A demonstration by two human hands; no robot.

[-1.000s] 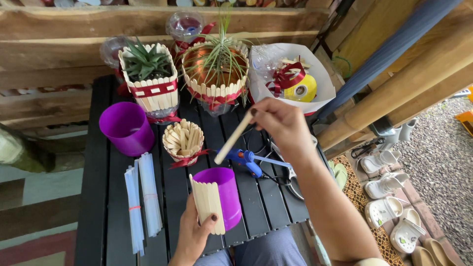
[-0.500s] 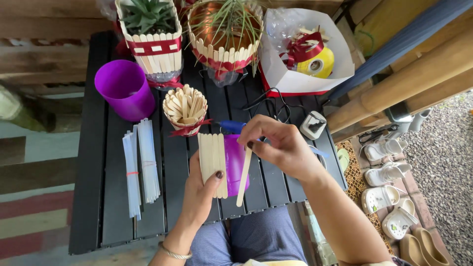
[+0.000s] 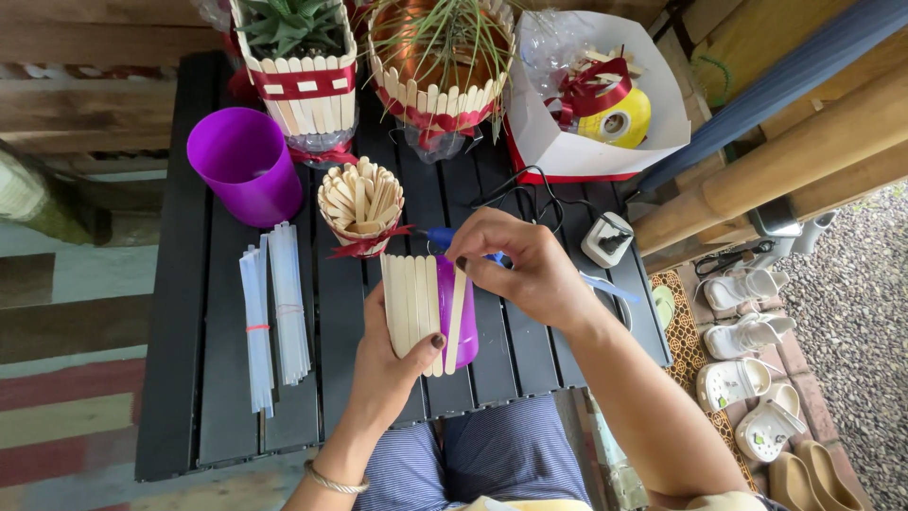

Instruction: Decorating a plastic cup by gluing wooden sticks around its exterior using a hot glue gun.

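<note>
Wooden stick (image 3: 456, 317) pinched in right hand (image 3: 530, 270).

Two purple plastic cups: one stick-clad (image 3: 452, 317), one bare (image 3: 241, 163). Two stick-wrapped planters with red ribbon, one holding a succulent (image 3: 301, 85), one a spiky plant (image 3: 437, 80). One small stick-filled pot (image 3: 361, 210). One blue glue gun (image 3: 443, 237). Two hands.

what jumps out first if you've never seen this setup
The eye lands mid-frame on the purple cup half clad in wooden sticks, gripped from below by the left hand while the right hand presses another stick against it. Behind, on the black slatted table, stand a second purple cup at the left and two stick-wrapped planters with red ribbon at the far edge.
</note>
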